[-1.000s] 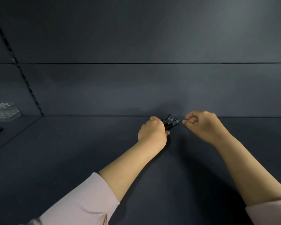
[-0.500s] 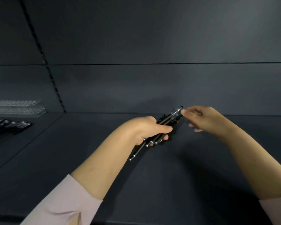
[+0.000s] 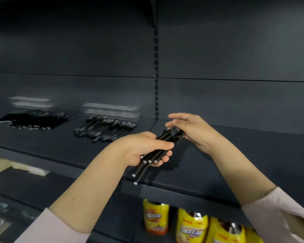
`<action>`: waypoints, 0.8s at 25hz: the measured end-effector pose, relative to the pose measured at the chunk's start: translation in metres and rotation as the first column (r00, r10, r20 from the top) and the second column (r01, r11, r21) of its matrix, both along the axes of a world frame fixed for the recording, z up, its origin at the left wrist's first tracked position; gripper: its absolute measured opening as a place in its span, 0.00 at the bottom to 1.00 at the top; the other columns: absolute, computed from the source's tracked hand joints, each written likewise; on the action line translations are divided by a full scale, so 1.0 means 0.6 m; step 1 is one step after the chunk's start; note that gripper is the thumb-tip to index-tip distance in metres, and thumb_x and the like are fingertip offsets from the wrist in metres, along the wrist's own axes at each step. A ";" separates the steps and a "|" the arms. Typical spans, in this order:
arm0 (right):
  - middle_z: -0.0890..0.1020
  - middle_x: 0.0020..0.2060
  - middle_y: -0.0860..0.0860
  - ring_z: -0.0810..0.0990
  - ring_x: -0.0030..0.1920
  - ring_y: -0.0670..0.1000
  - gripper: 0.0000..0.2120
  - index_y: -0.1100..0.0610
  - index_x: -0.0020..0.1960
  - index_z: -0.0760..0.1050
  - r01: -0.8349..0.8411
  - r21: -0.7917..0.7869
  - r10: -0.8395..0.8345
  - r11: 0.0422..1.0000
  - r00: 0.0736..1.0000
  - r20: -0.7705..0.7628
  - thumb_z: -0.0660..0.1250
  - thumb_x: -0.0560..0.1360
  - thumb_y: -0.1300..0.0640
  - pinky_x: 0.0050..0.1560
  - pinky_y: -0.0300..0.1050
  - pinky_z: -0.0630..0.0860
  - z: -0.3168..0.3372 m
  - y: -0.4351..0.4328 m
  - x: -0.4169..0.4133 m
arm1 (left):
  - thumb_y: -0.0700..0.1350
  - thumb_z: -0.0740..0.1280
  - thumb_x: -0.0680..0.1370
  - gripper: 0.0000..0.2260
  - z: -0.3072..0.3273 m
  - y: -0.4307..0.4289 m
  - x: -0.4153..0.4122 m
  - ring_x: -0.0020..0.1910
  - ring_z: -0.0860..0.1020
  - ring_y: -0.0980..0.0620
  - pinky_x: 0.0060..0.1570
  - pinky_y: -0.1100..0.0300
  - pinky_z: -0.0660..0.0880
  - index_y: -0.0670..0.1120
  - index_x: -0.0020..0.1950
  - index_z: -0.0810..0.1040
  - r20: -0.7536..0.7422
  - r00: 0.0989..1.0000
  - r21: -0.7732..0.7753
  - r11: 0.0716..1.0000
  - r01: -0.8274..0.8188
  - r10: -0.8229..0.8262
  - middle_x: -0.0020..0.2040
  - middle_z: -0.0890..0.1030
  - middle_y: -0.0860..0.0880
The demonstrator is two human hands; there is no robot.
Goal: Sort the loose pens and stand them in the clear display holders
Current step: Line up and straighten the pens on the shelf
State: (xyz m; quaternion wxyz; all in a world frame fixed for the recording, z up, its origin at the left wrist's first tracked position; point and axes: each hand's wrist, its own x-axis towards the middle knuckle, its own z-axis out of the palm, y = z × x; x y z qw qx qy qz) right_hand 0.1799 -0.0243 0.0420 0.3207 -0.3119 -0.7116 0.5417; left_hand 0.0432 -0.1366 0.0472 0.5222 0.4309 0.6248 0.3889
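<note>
Your shot's dim — top nearly black, soft shadows on the shelf (image 3: 186, 172); left side blurry w/ motion, edges bowed.

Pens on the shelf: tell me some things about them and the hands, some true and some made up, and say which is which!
1. The left grip holds a bundle of black pens. True.
2. The clear holders are full of standing pens. False: none stand in them; the loose pens lie on the shelf in front.
3. Yellow bags sit below the shelf. True.
4. The right grip reaches into the yellow bags. False: it touches the bundle's far ends.
</note>
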 end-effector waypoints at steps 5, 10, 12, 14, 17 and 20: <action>0.83 0.54 0.42 0.75 0.56 0.32 0.14 0.52 0.59 0.80 -0.227 0.041 0.226 0.973 0.974 0.027 0.56 0.82 0.58 0.50 0.34 0.66 -0.009 -0.133 -0.219 | 0.41 0.70 0.78 0.05 -0.007 -0.168 -0.194 0.33 0.82 0.54 0.31 0.62 0.77 0.40 0.50 0.80 0.037 0.991 -0.016 0.991 -0.131 0.132 0.38 0.84 0.48; 0.80 0.61 0.43 0.68 0.70 0.46 0.15 0.48 0.63 0.76 -0.399 -0.034 0.399 0.916 0.917 -0.004 0.54 0.83 0.53 0.74 0.57 0.56 -0.015 -0.171 -0.371 | 0.42 0.71 0.77 0.07 -0.022 -0.231 -0.338 0.33 0.81 0.53 0.32 0.61 0.77 0.40 0.53 0.80 0.097 0.971 -0.027 0.976 -0.218 0.220 0.40 0.84 0.48; 0.79 0.62 0.43 0.68 0.70 0.46 0.15 0.47 0.63 0.76 -0.442 -0.052 0.440 0.896 0.897 -0.049 0.54 0.83 0.51 0.75 0.58 0.54 -0.016 -0.161 -0.423 | 0.44 0.71 0.77 0.09 -0.029 -0.228 -0.390 0.33 0.81 0.53 0.32 0.61 0.77 0.41 0.55 0.81 0.131 0.964 -0.026 0.973 -0.231 0.232 0.40 0.84 0.49; 0.79 0.62 0.42 0.67 0.71 0.45 0.14 0.46 0.63 0.76 -0.468 -0.060 0.465 0.882 0.884 -0.056 0.55 0.82 0.50 0.75 0.57 0.52 -0.020 -0.141 -0.473 | 0.45 0.71 0.77 0.11 -0.038 -0.214 -0.437 0.34 0.81 0.53 0.33 0.61 0.78 0.41 0.56 0.80 0.164 0.959 -0.016 0.972 -0.233 0.233 0.41 0.84 0.49; 0.80 0.60 0.45 0.72 0.67 0.46 0.12 0.48 0.61 0.78 -0.389 -0.061 0.385 0.919 0.921 -0.057 0.60 0.81 0.52 0.72 0.51 0.64 -0.023 -0.106 -0.543 | 0.44 0.70 0.78 0.10 -0.052 -0.186 -0.505 0.40 0.84 0.51 0.36 0.60 0.79 0.41 0.57 0.80 0.225 0.942 0.025 0.965 -0.263 0.250 0.46 0.86 0.48; 0.82 0.55 0.52 0.80 0.55 0.50 0.10 0.54 0.56 0.80 -0.326 -0.082 0.325 0.942 0.945 -0.022 0.67 0.77 0.53 0.55 0.41 0.77 -0.024 -0.075 -0.608 | 0.42 0.70 0.77 0.09 -0.053 -0.160 -0.582 0.47 0.85 0.48 0.38 0.59 0.81 0.41 0.57 0.80 0.289 0.913 0.046 0.949 -0.313 0.287 0.51 0.86 0.44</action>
